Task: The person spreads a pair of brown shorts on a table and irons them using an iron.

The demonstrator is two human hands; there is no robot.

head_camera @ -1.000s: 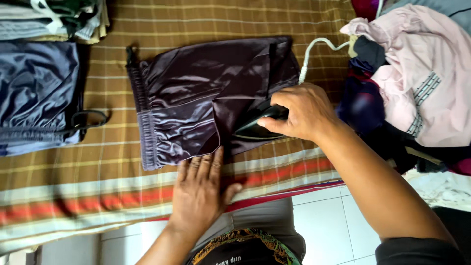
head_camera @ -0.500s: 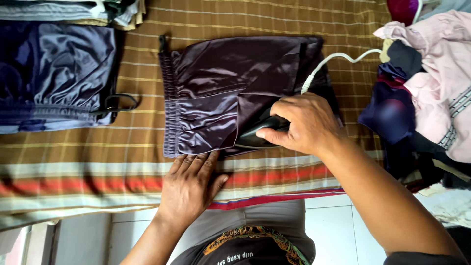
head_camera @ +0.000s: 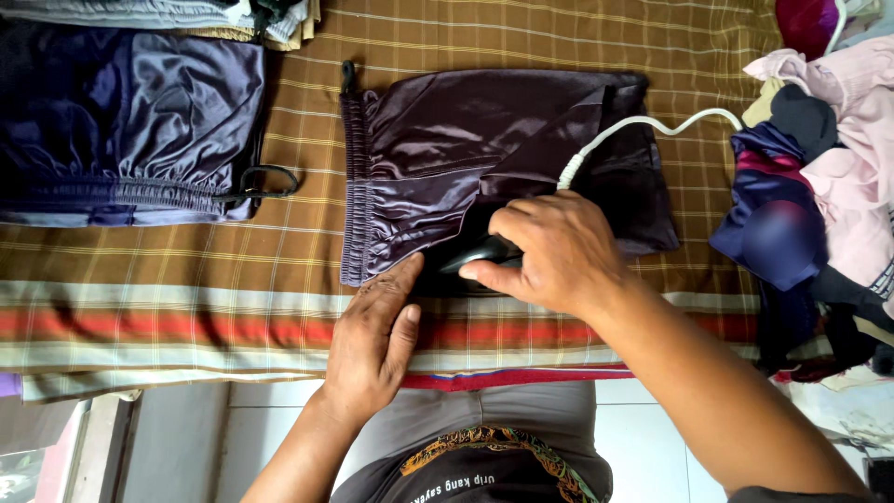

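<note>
Right hand [head_camera: 559, 247] closed on black iron [head_camera: 480, 256], now nearer waistband of dark satin shorts [head_camera: 447, 149] on checked cloth [head_camera: 186, 279] | left hand [head_camera: 372, 335] flat, empty, shifted to hem | pressing continues.

Glossy dark-purple shorts [head_camera: 438, 158] lying flat, waistband left; black iron [head_camera: 477, 256] on their lower edge — white cord [head_camera: 633, 126] trailing right

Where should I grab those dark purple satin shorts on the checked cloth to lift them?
Probably by the gathered elastic waistband of the shorts, coming from the left. It is the thickest, firmest edge and lies bare, whereas the right hand presses the iron on the lower part and the left hand rests at the near hem.
</note>
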